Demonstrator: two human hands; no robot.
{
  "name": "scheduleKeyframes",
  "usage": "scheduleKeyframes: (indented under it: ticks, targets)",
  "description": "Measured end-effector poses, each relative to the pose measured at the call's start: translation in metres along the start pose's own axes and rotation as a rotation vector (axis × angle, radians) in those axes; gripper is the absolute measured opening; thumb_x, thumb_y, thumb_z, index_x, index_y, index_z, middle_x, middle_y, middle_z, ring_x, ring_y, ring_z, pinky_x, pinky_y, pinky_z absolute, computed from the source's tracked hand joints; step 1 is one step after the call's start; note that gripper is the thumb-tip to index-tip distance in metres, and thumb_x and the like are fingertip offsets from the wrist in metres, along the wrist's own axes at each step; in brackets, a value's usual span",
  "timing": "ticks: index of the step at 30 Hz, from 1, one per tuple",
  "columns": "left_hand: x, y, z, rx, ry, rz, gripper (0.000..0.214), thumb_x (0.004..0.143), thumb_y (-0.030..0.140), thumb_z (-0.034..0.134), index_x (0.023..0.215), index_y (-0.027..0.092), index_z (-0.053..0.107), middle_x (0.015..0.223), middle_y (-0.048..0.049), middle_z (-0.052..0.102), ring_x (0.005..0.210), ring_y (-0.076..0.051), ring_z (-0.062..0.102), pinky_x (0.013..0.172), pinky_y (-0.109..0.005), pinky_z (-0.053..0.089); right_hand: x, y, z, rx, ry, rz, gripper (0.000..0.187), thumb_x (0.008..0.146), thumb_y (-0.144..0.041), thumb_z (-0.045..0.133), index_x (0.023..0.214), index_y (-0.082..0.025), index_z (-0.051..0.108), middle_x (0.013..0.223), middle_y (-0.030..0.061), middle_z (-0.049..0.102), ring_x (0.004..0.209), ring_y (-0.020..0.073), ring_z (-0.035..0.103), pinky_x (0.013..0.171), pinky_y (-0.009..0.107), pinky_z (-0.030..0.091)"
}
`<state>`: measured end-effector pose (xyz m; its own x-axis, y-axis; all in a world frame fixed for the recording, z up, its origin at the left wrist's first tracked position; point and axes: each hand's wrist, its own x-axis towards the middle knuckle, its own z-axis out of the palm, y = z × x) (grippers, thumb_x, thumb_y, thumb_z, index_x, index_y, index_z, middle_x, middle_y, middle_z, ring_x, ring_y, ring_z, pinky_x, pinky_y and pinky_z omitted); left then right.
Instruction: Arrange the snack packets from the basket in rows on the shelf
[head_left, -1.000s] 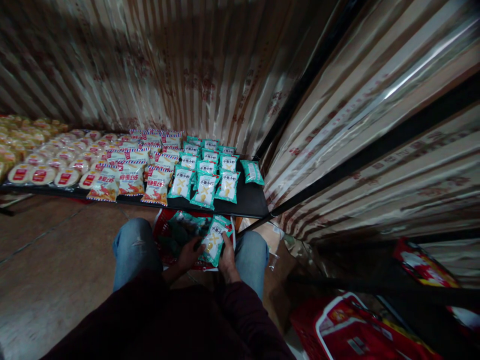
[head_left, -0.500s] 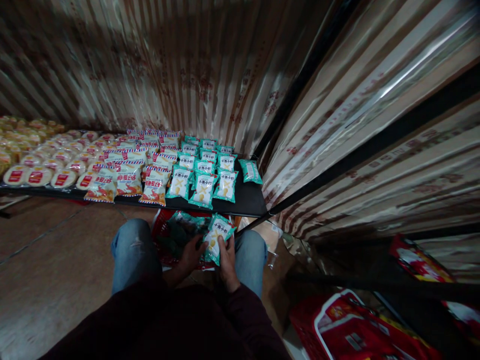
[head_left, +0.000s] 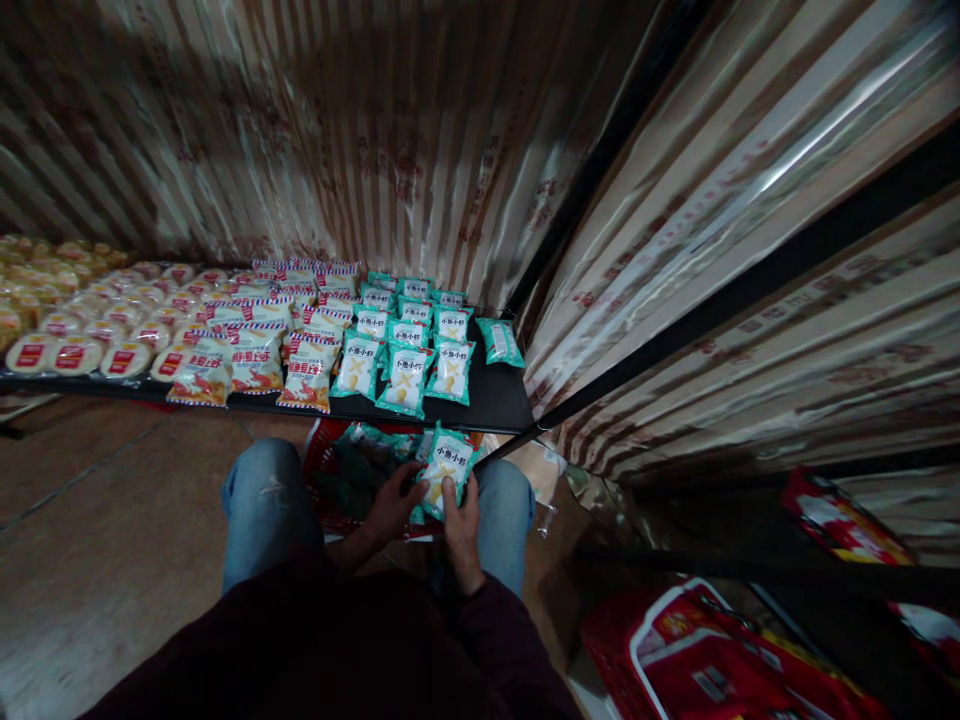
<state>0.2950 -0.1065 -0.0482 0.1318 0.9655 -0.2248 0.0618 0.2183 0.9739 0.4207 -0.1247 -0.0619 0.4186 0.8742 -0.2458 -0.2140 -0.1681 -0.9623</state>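
Note:
Between my knees, a teal and white snack bag (head_left: 450, 466) is held face up over a red basket (head_left: 315, 450). My right hand (head_left: 461, 525) grips its lower right side, thumb pressed on the front. At the bag's left edge, my left hand (head_left: 394, 505) is closed with its thumb against the packet; its other fingertips are partly hidden. More teal bags lie in the basket. Just beyond, matching teal bags (head_left: 406, 378) stand in rows on a black shelf (head_left: 495, 405).
Left of the teal rows sit orange and white snack bags (head_left: 255, 355), then round wrapped cakes (head_left: 79, 352). One teal bag (head_left: 501, 342) lies apart at the shelf's right end. A black slanted post (head_left: 600, 385) crosses the right side. Red packages fill another basket (head_left: 637, 650) at lower right.
The held bag has shifted slightly to the right and up, turning a little more upright. Both hands moved along with it, and the left thumb now rests at its edge.

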Motion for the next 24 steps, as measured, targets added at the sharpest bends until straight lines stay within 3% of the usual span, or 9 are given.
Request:
scheduleKeyframes:
  ticks: [5, 10, 17, 24]
  targets:
    - [0.008, 0.009, 0.006, -0.037, -0.025, -0.008, 0.066, 0.073, 0.062, 0.056, 0.117, 0.013, 0.055, 0.115, -0.0113, 0.064, 0.105, -0.025, 0.059, 0.089, -0.036, 0.048, -0.001, -0.006, -0.002, -0.045, -0.043, -0.031, 0.06, 0.07, -0.043, 0.069, 0.122, -0.019, 0.053, 0.106, 0.0067, 0.067, 0.087, 0.0214, 0.063, 0.072, 0.03, 0.052]
    - [0.011, 0.013, 0.015, -0.065, -0.012, 0.001, 0.059, 0.077, 0.056, 0.055, 0.117, 0.014, 0.055, 0.105, -0.0082, 0.068, 0.095, -0.024, 0.063, 0.08, -0.034, 0.052, 0.001, -0.014, -0.006, -0.047, -0.088, -0.046, 0.044, 0.078, -0.05, 0.058, 0.109, -0.019, 0.06, 0.097, 0.0063, 0.069, 0.082, 0.0206, 0.063, 0.07, 0.029, 0.052]
    - [0.017, 0.022, 0.023, -0.055, 0.014, 0.032, 0.05, 0.079, 0.048, 0.055, 0.117, 0.015, 0.055, 0.109, -0.0075, 0.067, 0.097, -0.023, 0.063, 0.081, -0.033, 0.052, 0.016, -0.02, -0.008, -0.125, -0.067, -0.068, 0.044, 0.079, -0.056, 0.054, 0.1, -0.017, 0.061, 0.078, 0.0035, 0.069, 0.064, 0.0174, 0.06, 0.057, 0.027, 0.048]
    - [0.037, 0.037, 0.027, 0.116, 0.12, 0.14, 0.04, 0.082, 0.042, 0.053, 0.113, 0.017, 0.058, 0.113, -0.0087, 0.065, 0.103, -0.023, 0.06, 0.092, -0.038, 0.046, 0.041, -0.036, -0.002, -0.186, -0.07, -0.191, 0.043, 0.08, -0.051, 0.055, 0.105, -0.018, 0.062, 0.089, 0.005, 0.069, 0.074, 0.0183, 0.061, 0.065, 0.027, 0.048]
